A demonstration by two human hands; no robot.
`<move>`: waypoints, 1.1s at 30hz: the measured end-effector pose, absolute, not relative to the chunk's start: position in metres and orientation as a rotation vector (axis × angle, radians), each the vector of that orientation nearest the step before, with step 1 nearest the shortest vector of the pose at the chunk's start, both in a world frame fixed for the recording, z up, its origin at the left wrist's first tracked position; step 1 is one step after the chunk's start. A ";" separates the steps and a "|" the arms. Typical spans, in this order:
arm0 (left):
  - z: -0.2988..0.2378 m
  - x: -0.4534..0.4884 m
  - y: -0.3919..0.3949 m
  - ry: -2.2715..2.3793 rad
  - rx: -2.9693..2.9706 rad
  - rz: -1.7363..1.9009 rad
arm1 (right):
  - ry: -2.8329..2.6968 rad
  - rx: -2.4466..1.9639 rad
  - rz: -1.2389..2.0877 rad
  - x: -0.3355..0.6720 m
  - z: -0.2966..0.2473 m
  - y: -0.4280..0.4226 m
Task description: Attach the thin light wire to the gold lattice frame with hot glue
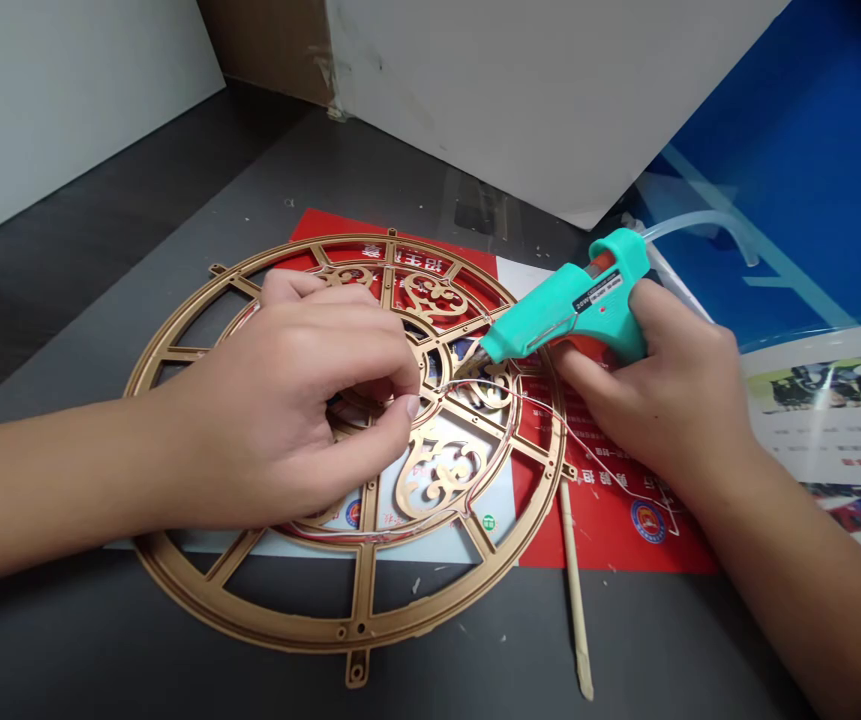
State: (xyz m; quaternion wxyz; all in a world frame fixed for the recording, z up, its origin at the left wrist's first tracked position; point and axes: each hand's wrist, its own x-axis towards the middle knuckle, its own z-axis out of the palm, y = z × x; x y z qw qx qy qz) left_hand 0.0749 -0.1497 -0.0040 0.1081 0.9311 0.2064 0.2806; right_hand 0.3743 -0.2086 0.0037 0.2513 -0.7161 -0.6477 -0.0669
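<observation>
From where I stand, the biggest thing is the dark bench (475,660), with a tall white panel (535,90) at the back. A red and white sheet (602,530) lies on the bench. On top sits a round gold frame (368,515), like a wheel with curly shapes, flat and partly over the sheet.

The left hand (310,390) reaches across the frame. Its thumb and finger come together near the middle, and they seem to pinch the thin wire (588,450). The right hand (670,385) holds a green glue gun (565,310) by its handle, nose pointing down just beside the middle.

A wooden stick (576,590) lies near the rim. The thin wire runs loose from the left fingers, over the rim, toward the right wrist.

Some wire already lies along the inner ring, so I think part is done. The loose length is not laid down yet. I cannot tell how much is stuck. Tiny white crumbs (416,585) dot the bench.
</observation>
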 end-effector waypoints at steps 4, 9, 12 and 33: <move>-0.005 0.076 -0.150 0.636 2.729 0.825 | -1.718 -1.914 -0.190 0.379 0.005 -0.209; -0.005 0.076 -0.151 0.634 2.743 0.816 | -1.654 -1.861 -0.146 0.385 0.001 -0.206; -0.005 0.076 -0.150 0.638 2.737 0.818 | -1.615 -1.884 -0.035 0.388 -0.001 -0.203; -0.005 0.076 -0.149 0.643 2.755 0.808 | -1.350 -2.053 -0.051 0.412 0.005 -0.193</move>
